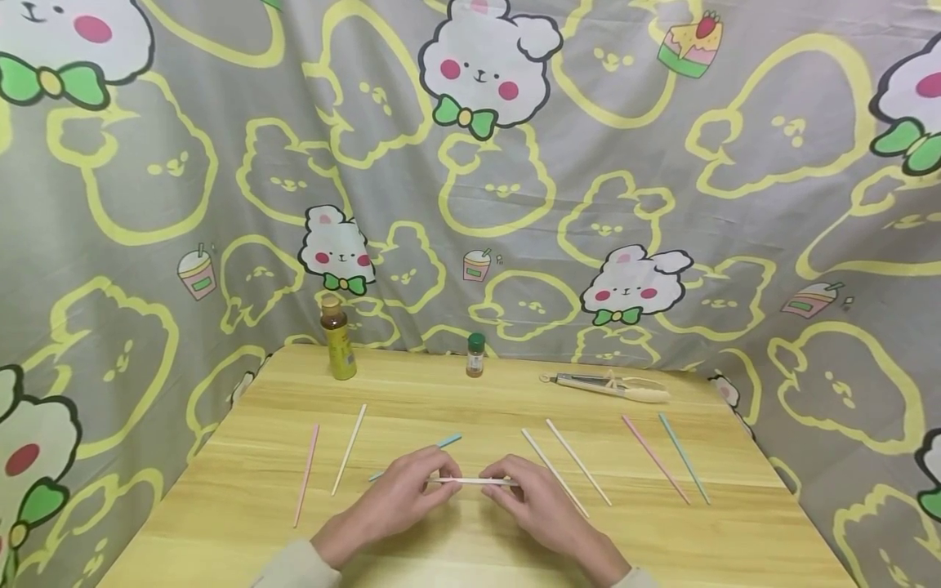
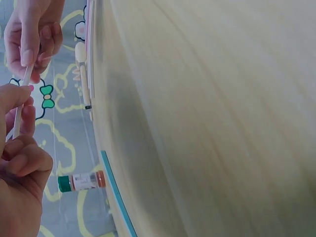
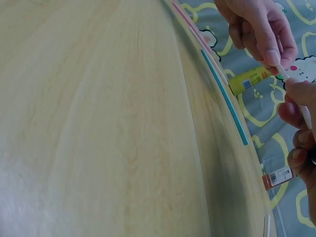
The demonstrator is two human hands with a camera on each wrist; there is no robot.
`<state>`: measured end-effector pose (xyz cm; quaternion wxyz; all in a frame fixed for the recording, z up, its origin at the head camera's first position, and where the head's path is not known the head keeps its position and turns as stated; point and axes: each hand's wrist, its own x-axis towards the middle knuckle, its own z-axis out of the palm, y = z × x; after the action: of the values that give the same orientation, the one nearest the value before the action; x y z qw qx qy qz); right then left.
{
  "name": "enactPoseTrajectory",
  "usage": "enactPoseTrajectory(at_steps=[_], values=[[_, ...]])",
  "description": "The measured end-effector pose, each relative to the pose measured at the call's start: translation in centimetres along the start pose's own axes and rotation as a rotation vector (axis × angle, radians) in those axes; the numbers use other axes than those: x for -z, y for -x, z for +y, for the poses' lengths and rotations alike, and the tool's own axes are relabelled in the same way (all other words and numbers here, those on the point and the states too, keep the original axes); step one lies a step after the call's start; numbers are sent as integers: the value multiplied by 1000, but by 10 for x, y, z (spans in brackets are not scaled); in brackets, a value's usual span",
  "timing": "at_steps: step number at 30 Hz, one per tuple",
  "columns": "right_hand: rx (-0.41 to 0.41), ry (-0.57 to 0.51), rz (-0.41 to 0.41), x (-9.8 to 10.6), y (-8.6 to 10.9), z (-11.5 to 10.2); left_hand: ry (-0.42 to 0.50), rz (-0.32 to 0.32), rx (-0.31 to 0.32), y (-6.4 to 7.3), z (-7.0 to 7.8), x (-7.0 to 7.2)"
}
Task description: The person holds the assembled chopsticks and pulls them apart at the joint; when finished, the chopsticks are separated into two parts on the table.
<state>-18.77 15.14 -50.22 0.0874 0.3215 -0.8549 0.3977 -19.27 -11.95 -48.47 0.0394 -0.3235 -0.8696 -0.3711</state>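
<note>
Both hands hold one thin white chopstick (image 1: 470, 481) level over the front middle of the wooden table. My left hand (image 1: 404, 490) pinches its left part between thumb and fingers. On the other side my right hand (image 1: 538, 496) pinches the right part the same way, with a short stretch of chopstick bare between the two hands. In the left wrist view the held chopstick (image 2: 19, 116) runs from one hand to the other, raised off the tabletop. A blue chopstick (image 1: 450, 440) lies behind my left hand, which partly covers it.
To the left lie a pink chopstick (image 1: 305, 475) and a cream one (image 1: 349, 449). Two white chopsticks (image 1: 578, 462), a pink one (image 1: 657, 459) and a blue one (image 1: 684, 457) lie right. Behind stand a yellow-labelled bottle (image 1: 340, 347) and green-capped jar (image 1: 475, 358), beside tongs (image 1: 610, 385).
</note>
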Motion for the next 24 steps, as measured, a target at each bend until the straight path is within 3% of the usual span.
enactPoseTrajectory(at_steps=[15,24], values=[[-5,19,52,0,-2,-3,-64,51,-44,-6,6,-8],[43,26,72,-1,-1,-1,-49,28,-31,-7,7,-8]])
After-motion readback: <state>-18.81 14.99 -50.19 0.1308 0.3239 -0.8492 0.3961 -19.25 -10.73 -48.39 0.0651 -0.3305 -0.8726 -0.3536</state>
